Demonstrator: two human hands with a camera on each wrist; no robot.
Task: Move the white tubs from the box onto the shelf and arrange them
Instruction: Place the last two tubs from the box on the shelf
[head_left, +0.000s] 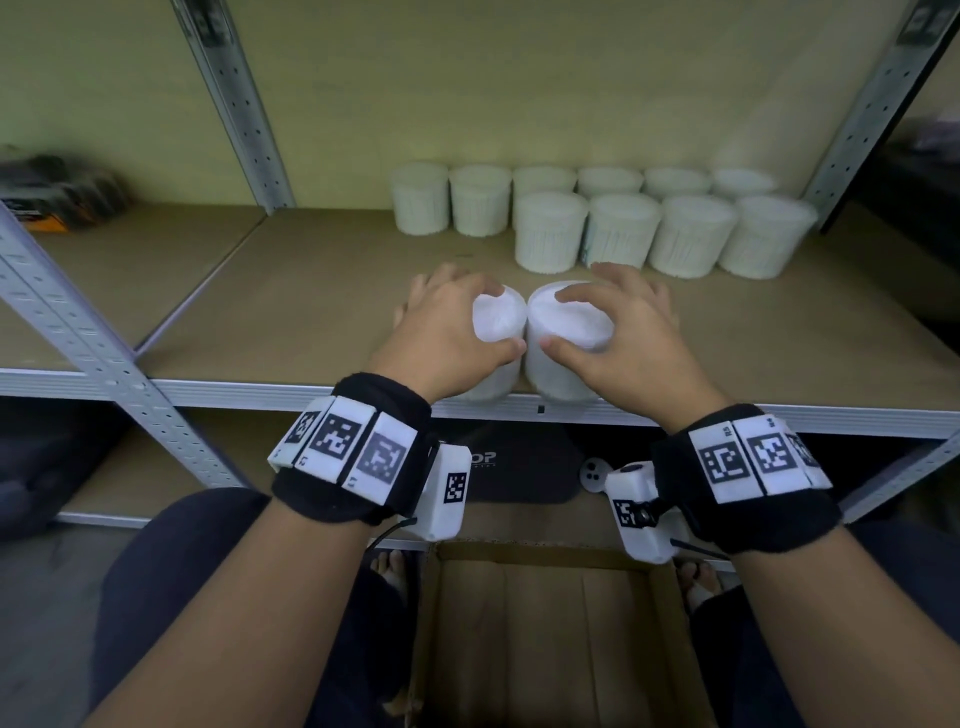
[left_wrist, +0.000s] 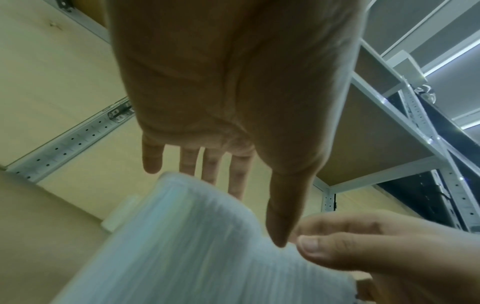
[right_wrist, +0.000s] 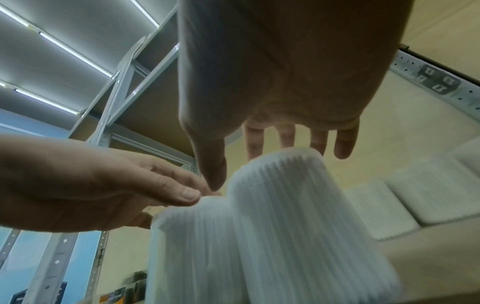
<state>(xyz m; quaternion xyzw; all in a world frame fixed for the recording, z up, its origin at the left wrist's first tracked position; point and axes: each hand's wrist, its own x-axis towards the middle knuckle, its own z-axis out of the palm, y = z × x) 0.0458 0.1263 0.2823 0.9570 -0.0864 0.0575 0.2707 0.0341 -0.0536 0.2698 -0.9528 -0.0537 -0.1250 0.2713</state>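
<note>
Two white ribbed tubs stand side by side and touching at the front edge of the shelf board (head_left: 311, 312): the left tub (head_left: 493, 384) (left_wrist: 194, 246) and the right tub (head_left: 556, 384) (right_wrist: 285, 216). My left hand (head_left: 501, 319) (left_wrist: 259, 219) lies over the left tub's top, fingers fairly straight, thumb against its near side. My right hand (head_left: 558, 319) (right_wrist: 233, 170) lies the same way over the right tub. Further back, several more tubs (head_left: 660, 234) stand in two rows. The cardboard box (head_left: 545, 639) is on the floor below my wrists; what shows of its inside is bare cardboard.
Grey perforated uprights (head_left: 249, 114) (head_left: 862, 119) frame the bay. The back row of tubs (head_left: 478, 200) reaches further left than the front row. Dark packets (head_left: 62, 192) lie on the neighbouring shelf at left. A dark mat (head_left: 519, 462) sits on the lower shelf.
</note>
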